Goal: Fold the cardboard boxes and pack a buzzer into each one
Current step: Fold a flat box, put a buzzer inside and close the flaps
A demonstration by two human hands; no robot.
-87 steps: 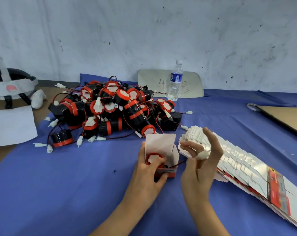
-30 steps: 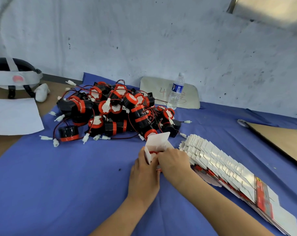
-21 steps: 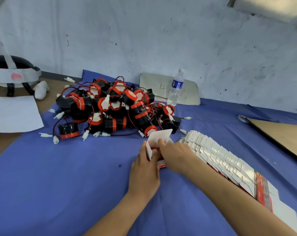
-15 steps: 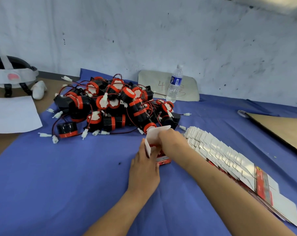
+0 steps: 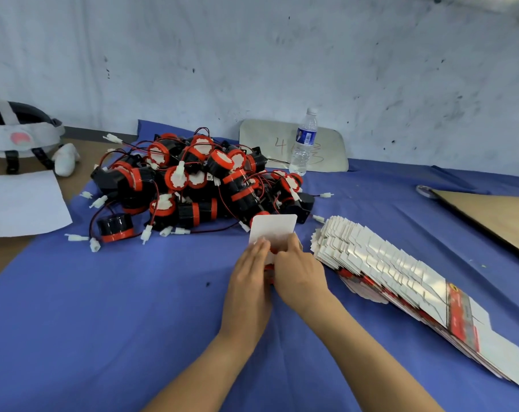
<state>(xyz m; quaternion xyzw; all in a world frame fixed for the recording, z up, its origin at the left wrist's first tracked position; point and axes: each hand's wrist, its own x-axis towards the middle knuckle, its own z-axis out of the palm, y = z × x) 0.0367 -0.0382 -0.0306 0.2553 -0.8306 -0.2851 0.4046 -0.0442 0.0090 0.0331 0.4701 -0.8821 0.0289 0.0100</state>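
Two hands on one box (image 5: 272,233), is that right?

Yes. It sits on the blue cloth (image 5: 103,307), just in front of the pile of buzzers (image 5: 198,185), with its white lid flap standing upright above the fingers.

How does each hand hold it?

The left hand (image 5: 247,281) lies against the box's left side with its fingers fairly straight, pressing rather than wrapping. The right hand (image 5: 299,275) has its fingers curled over the near edge at the opening and grips the box there. Its fingertips are hidden, so I cannot tell which flap they have.

Is a buzzer inside?

A bit of red shows between the hands, but I cannot tell whether that is a buzzer or the box's print.

And the other boxes?

The stack of flat boxes (image 5: 401,278) fans out across the cloth just to the right of the right hand, running toward the near right corner.

Anything else around?

One single buzzer (image 5: 115,227) sits at the left edge of the pile. A water bottle (image 5: 304,144) stands upright behind the pile near the wall. A sheet of paper (image 5: 20,203) lies far left, and a brown board (image 5: 496,215) far right.
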